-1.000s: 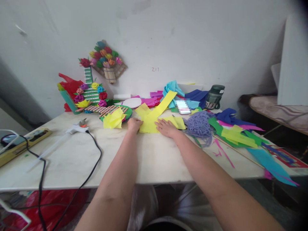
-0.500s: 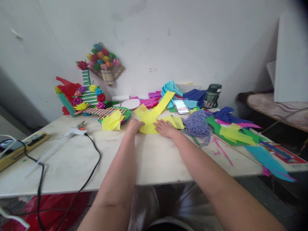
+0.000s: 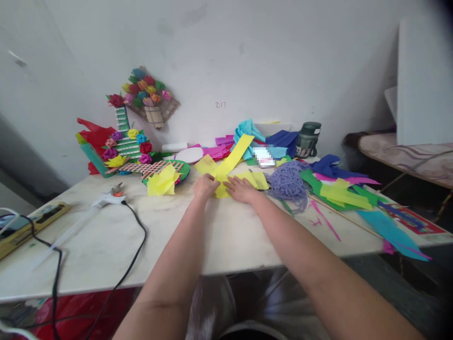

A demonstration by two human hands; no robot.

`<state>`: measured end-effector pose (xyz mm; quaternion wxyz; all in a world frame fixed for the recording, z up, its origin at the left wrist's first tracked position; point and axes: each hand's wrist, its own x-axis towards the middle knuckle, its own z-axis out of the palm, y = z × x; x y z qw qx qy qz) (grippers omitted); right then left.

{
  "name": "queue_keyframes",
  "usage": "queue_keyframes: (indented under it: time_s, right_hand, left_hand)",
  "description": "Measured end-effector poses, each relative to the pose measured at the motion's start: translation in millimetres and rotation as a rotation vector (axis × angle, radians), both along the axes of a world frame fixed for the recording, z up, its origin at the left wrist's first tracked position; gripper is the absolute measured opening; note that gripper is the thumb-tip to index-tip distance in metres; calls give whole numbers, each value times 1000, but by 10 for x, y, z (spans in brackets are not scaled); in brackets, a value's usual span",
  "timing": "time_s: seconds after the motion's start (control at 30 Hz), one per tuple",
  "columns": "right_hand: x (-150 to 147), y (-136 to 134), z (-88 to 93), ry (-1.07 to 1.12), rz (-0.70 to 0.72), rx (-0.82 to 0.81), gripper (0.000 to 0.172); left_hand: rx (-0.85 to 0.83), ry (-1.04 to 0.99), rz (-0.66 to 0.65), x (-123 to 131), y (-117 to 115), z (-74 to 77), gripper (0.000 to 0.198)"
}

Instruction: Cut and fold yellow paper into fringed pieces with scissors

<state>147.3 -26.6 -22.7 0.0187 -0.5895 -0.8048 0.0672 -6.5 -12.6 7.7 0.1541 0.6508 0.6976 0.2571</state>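
A strip of yellow crepe paper (image 3: 233,158) lies on the white table, its long end slanting up and to the right. At its near left edge, my left hand (image 3: 206,186) has its fingers curled and pressed together on the paper. Flat on the paper's right side rests my right hand (image 3: 240,189), fingers spread. Part of the sheet is hidden beneath both hands. More yellow pieces lie close by, including a crumpled yellow paper (image 3: 163,182) to the left, on a flower-decorated guitar shape (image 3: 155,169).
To the right are a heap of purple yarn (image 3: 288,182), a thin stick (image 3: 345,215) and coloured paper scraps. A dark bottle (image 3: 308,140) stands at the back. On the left lie a glue gun (image 3: 111,196) with its black cord and a power strip (image 3: 42,219).
My left hand has slid right along the yellow paper, closer to my right hand, and its fingers are more curled. My right hand stays flat. The view has shifted slightly.
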Motion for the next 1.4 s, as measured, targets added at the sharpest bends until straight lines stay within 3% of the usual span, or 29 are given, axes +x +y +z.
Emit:
queue_keyframes:
  time_s: [0.2,0.37,0.57,0.77,1.03,1.4]
  right_hand:
    - [0,-28,27,-28,9,-7,53]
    - [-3,-19,16,-24,8,12,54]
    - [-3,-14,12,-16,13,12,54]
    - [0,-41,28,-15,17,23,54]
    - [11,-14,5,-12,23,25,55]
    - [44,33,-41,81,-11,-8,61]
  left_hand:
    - [-101,-39,-107,14,26,-24,44]
    - [-62,141,-66,40,-35,3,29]
    - [-41,355,14,53,-96,26,55]
    - [-107,415,23,34,-113,40,59]
    - [-218,328,-8,41,-64,37,52]
    - [-226,224,20,61,-84,60,48]
